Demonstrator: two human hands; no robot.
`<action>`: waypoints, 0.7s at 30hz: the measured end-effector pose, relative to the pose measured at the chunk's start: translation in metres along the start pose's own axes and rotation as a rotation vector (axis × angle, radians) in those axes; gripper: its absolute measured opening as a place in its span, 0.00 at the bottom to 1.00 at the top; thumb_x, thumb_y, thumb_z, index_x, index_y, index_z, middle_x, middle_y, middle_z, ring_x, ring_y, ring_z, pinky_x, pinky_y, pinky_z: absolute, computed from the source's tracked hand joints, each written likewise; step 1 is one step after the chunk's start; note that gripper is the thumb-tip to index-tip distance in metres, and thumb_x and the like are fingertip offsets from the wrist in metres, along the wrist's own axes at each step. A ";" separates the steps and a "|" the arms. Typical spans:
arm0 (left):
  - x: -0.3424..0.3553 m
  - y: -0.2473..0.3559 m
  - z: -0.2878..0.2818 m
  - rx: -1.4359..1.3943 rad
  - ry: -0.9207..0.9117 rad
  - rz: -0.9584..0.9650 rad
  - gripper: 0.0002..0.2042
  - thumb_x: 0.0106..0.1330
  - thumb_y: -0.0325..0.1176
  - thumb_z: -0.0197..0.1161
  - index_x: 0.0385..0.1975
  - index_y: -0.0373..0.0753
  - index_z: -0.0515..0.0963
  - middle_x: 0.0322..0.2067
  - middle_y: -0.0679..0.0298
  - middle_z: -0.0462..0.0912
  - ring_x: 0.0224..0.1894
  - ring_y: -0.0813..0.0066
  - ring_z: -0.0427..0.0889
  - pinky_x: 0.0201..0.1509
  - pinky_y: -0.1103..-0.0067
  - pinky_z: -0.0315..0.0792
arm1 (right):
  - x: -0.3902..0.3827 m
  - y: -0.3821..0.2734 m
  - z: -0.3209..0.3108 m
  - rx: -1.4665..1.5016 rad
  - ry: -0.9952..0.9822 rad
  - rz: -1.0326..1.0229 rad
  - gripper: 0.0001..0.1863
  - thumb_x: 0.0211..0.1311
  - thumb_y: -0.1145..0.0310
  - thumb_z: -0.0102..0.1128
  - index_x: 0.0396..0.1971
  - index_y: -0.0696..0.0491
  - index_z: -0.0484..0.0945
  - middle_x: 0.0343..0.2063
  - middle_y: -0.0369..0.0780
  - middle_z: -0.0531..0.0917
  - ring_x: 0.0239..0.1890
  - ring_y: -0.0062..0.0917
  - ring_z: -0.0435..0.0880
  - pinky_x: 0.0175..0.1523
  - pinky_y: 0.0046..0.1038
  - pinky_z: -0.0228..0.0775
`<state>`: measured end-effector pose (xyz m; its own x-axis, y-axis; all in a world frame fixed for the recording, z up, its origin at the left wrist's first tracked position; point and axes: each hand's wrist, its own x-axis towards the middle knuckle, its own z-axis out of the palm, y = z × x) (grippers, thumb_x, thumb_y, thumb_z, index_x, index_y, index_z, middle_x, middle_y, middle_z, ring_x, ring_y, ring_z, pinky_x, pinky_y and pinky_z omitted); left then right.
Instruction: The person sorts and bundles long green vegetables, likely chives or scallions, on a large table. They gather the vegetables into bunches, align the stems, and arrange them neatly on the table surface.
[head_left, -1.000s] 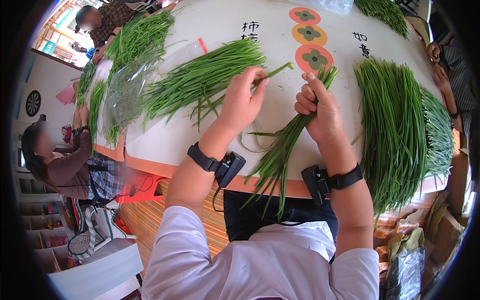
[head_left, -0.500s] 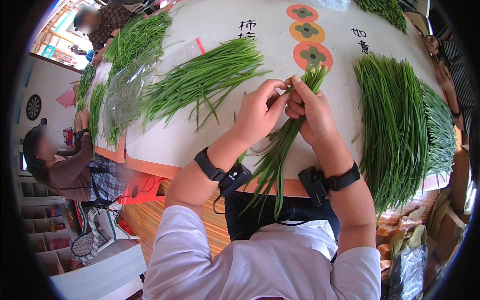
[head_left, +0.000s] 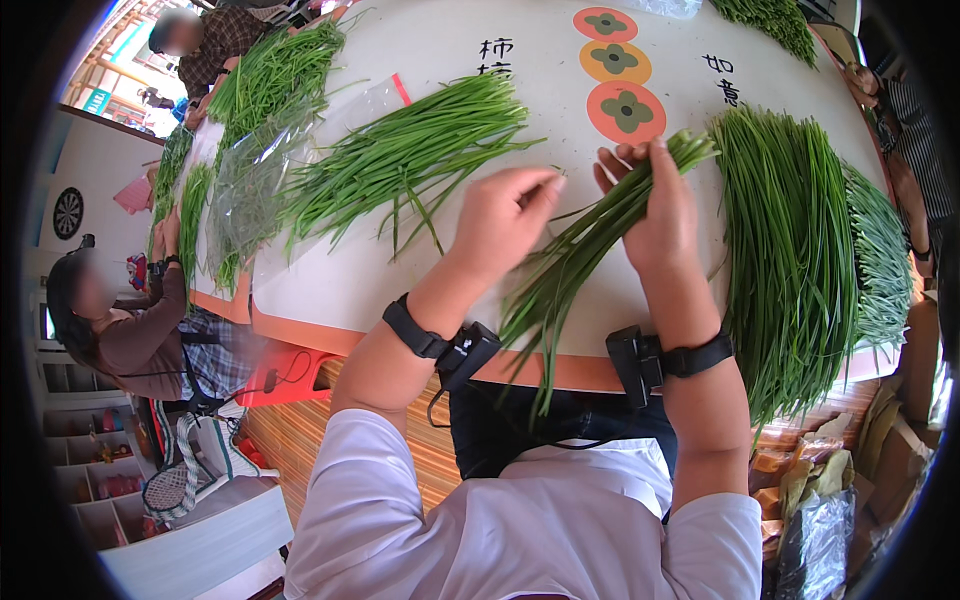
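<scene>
My right hand [head_left: 660, 215] holds a bunch of garlic chives [head_left: 590, 240]. The pale cut ends stick out past its fingers to the upper right, and the dark green leaves trail down to the lower left, over the table edge. Slightly blurred, my left hand [head_left: 503, 222] is apart from the bunch on its left. Its fingers are curled in, with thumb and forefinger close together; whether a thin leaf is pinched there I cannot make out. Left of it, a loose pile of garlic chives [head_left: 410, 150] lies partly on a clear plastic bag [head_left: 258, 185].
A thick stack of chives [head_left: 785, 250] lies to the right on the white table [head_left: 430, 290], its leaves hanging over the edge. More chives [head_left: 280, 80] lie at the far left. A person [head_left: 130, 320] sits at the left, and others are at the far left and right edges.
My left hand has come away from the bunch, moving left. My right hand has tilted the bunch to the right, and its leaves have swung with it.
</scene>
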<state>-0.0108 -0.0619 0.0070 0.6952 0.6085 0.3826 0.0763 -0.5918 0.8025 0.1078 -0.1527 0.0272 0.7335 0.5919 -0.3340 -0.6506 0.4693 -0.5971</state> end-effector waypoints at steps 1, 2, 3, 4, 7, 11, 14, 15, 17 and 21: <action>0.004 -0.004 -0.005 0.073 0.022 -0.006 0.06 0.56 0.29 0.61 0.28 0.33 0.77 0.20 0.60 0.76 0.18 0.77 0.72 0.24 0.82 0.66 | 0.004 -0.004 -0.007 0.047 -0.073 0.019 0.11 0.64 0.63 0.44 0.25 0.53 0.66 0.19 0.33 0.66 0.19 0.16 0.63 0.30 0.22 0.60; 0.008 -0.008 -0.012 0.146 0.044 -0.012 0.06 0.55 0.28 0.61 0.30 0.32 0.77 0.21 0.61 0.77 0.20 0.78 0.72 0.26 0.82 0.66 | 0.011 -0.010 -0.019 0.095 -0.145 0.039 0.11 0.64 0.63 0.44 0.24 0.53 0.65 0.18 0.32 0.65 0.18 0.16 0.61 0.29 0.21 0.58; 0.014 -0.012 -0.017 0.217 0.060 -0.014 0.07 0.54 0.27 0.62 0.31 0.32 0.78 0.22 0.62 0.77 0.22 0.78 0.72 0.27 0.82 0.67 | 0.015 -0.014 -0.026 0.145 -0.214 0.052 0.11 0.64 0.63 0.44 0.24 0.52 0.65 0.17 0.31 0.63 0.17 0.15 0.59 0.28 0.20 0.57; 0.018 -0.020 -0.021 0.323 0.052 0.062 0.07 0.53 0.27 0.62 0.32 0.34 0.78 0.23 0.62 0.77 0.25 0.75 0.73 0.29 0.81 0.67 | 0.012 -0.018 -0.021 0.134 -0.144 0.070 0.10 0.64 0.64 0.44 0.24 0.52 0.65 0.14 0.30 0.58 0.15 0.12 0.53 0.22 0.17 0.50; 0.025 -0.038 -0.026 0.573 0.025 0.203 0.09 0.50 0.27 0.62 0.32 0.37 0.78 0.27 0.62 0.75 0.31 0.67 0.73 0.36 0.75 0.68 | 0.014 -0.018 -0.023 0.091 -0.159 0.131 0.09 0.63 0.64 0.45 0.24 0.52 0.65 0.12 0.29 0.57 0.13 0.12 0.51 0.18 0.16 0.44; 0.029 -0.045 -0.024 0.715 -0.001 0.164 0.10 0.48 0.29 0.63 0.32 0.39 0.79 0.28 0.63 0.74 0.36 0.64 0.71 0.41 0.72 0.66 | 0.009 -0.014 -0.019 0.021 -0.183 0.194 0.09 0.62 0.64 0.47 0.24 0.52 0.65 0.11 0.28 0.56 0.11 0.12 0.49 0.16 0.17 0.42; 0.030 -0.047 -0.024 0.770 -0.003 0.158 0.09 0.48 0.29 0.63 0.31 0.41 0.79 0.28 0.64 0.74 0.36 0.64 0.71 0.42 0.71 0.65 | 0.007 -0.010 -0.018 -0.016 -0.198 0.215 0.09 0.61 0.64 0.47 0.25 0.52 0.65 0.10 0.28 0.56 0.11 0.12 0.49 0.16 0.17 0.42; 0.030 -0.047 -0.024 0.782 -0.002 0.160 0.09 0.47 0.30 0.63 0.31 0.42 0.78 0.28 0.64 0.74 0.36 0.64 0.71 0.42 0.71 0.65 | 0.007 -0.010 -0.018 -0.026 -0.206 0.222 0.09 0.61 0.64 0.47 0.25 0.52 0.65 0.10 0.28 0.56 0.10 0.12 0.49 0.16 0.17 0.42; 0.031 -0.050 -0.024 0.793 0.027 0.156 0.09 0.47 0.29 0.63 0.31 0.42 0.78 0.28 0.65 0.74 0.37 0.64 0.71 0.42 0.71 0.64 | 0.007 -0.008 -0.018 -0.040 -0.222 0.240 0.09 0.61 0.64 0.47 0.25 0.52 0.65 0.10 0.28 0.56 0.10 0.11 0.49 0.16 0.17 0.42; 0.031 -0.049 -0.024 0.796 0.047 0.165 0.08 0.48 0.29 0.63 0.30 0.42 0.78 0.28 0.65 0.74 0.36 0.65 0.71 0.43 0.71 0.63 | 0.006 -0.006 -0.017 -0.078 -0.265 0.297 0.09 0.60 0.65 0.49 0.25 0.53 0.65 0.11 0.28 0.56 0.11 0.11 0.49 0.16 0.17 0.42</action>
<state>-0.0103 -0.0016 -0.0092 0.7127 0.4915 0.5005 0.4730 -0.8636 0.1745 0.1195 -0.1636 0.0163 0.4333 0.8474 -0.3068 -0.8024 0.2077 -0.5595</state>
